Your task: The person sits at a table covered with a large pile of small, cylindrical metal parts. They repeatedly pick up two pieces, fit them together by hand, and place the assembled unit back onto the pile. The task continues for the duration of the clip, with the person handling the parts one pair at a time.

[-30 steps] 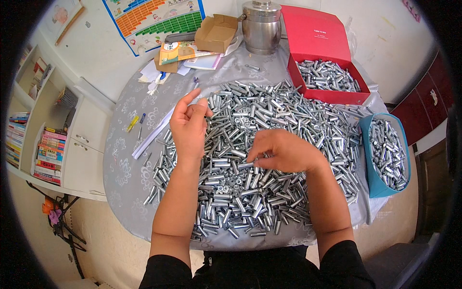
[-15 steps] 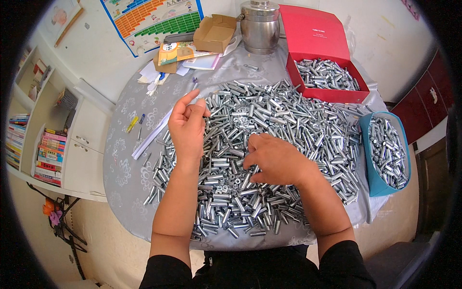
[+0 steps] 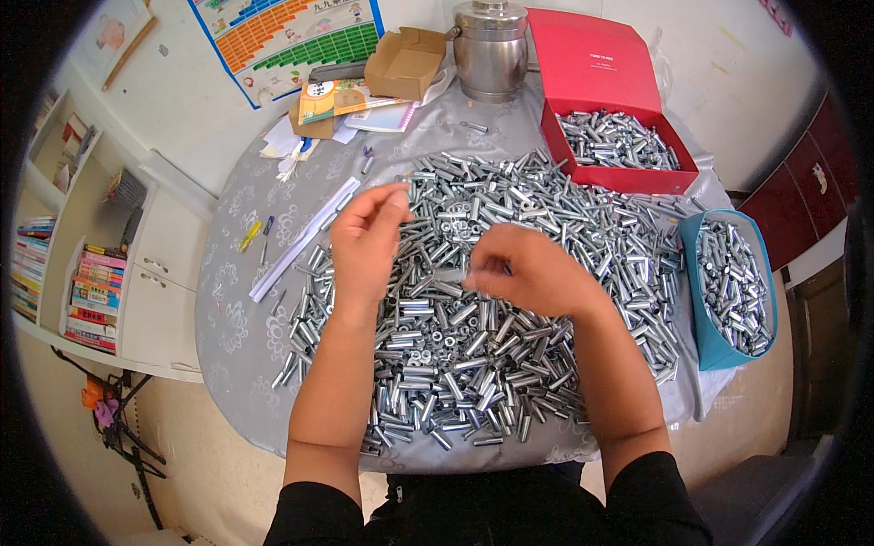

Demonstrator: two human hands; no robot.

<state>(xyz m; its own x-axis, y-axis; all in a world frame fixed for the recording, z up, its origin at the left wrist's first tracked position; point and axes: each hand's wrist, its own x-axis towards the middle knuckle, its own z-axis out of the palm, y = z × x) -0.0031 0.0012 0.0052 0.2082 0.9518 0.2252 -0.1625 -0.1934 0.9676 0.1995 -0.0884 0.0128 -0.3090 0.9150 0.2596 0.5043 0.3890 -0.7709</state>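
A broad heap of short silvery metal tubes (image 3: 446, 382) covers the middle of the table, with small nuts (image 3: 437, 341) and thin bolt-like pieces mixed in. Above its left part my left hand (image 3: 366, 246) is raised, thumb and index finger pinched together; whatever lies between them is too small to make out. My right hand (image 3: 533, 273) hovers over the centre of the heap, fingers curled. At its fingertips, pointing toward my left hand, is a blurred metal tube (image 3: 448, 275).
A red box (image 3: 628, 180) filled with metal pieces stands at the back right, lid up. The teal fabric bin (image 3: 736, 355) at the right edge holds more. Behind are a steel pot (image 3: 492, 55), a cardboard box (image 3: 401, 68) and booklets; a white folded strip (image 3: 305, 238) lies left.
My right hand has lifted away from the heap with a metal tube at its fingertips. My left hand's fingers have closed into a pinch and tipped to the right.
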